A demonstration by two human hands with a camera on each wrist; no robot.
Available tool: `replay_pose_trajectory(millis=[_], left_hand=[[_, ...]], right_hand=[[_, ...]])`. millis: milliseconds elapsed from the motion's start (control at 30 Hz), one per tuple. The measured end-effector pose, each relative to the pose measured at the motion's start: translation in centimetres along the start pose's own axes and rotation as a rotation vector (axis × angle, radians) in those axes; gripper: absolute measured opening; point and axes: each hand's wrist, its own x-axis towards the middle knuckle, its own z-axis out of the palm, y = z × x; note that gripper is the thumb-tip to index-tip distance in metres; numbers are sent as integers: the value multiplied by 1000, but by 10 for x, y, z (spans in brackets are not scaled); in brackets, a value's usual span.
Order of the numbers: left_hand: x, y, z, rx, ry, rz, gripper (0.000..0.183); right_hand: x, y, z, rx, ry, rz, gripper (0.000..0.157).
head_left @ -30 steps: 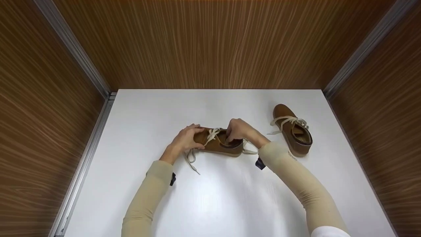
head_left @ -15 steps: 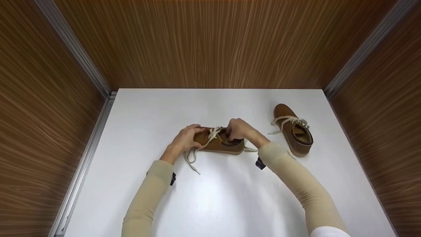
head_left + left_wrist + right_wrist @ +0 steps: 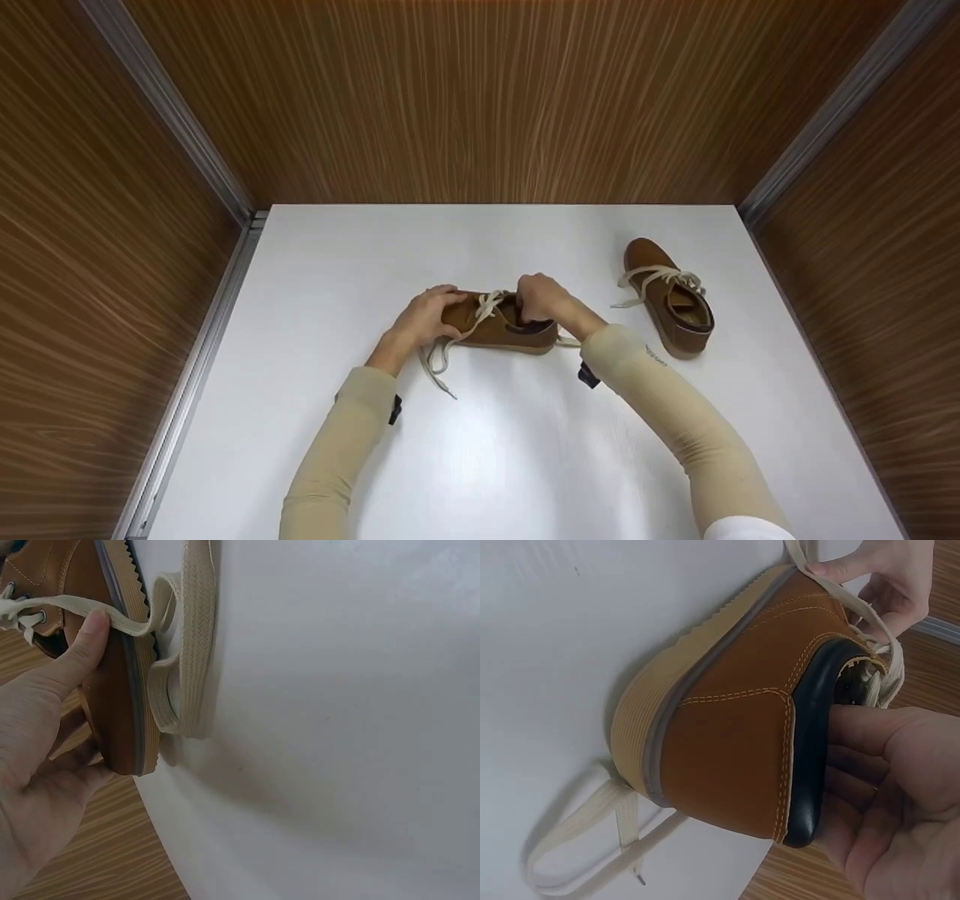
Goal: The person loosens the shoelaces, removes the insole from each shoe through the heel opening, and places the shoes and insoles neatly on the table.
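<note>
A brown lace-up shoe (image 3: 495, 331) with cream laces and a dark padded collar lies sole down on the white table, toe to the left. My left hand (image 3: 424, 319) grips its toe, thumb on the near side and fingers over the far side. In the left wrist view the thumb lies by a lace (image 3: 120, 619). My right hand (image 3: 541, 298) holds the shoe at its opening. Some fingers go behind the dark collar (image 3: 817, 742), and their tips are hidden. A second matching shoe (image 3: 664, 300) sits apart at the right, laces loose.
Wooden panels (image 3: 480, 105) enclose the white table (image 3: 465, 450) at the back and both sides. One lace end (image 3: 439, 371) trails onto the table near the toe. Another lace loop (image 3: 562, 862) lies behind the heel.
The shoe's heel has shifted slightly to the right and away. My right hand has dipped a little further into the opening. My left hand stays on the toe, and the second shoe has not moved.
</note>
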Motion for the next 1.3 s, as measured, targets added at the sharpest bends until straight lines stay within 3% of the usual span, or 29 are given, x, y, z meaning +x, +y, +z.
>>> replay_pose_trajectory(millis=[367,633,933,1300], left_hand=[[0,0,0,7,8,17,76],[1,-1,0,18,17,32,77],[-1,-2,2,4,27,28,77],[-1,-1,2,24,26,39,77]], right_hand=[[3,2,-3,-29,-37,-23,17],[0,1,-2,-52,-24,-36,10],[-4,-8,2,-95,-77,8,29],[-2,-7,1,-124,-59,-28,27]])
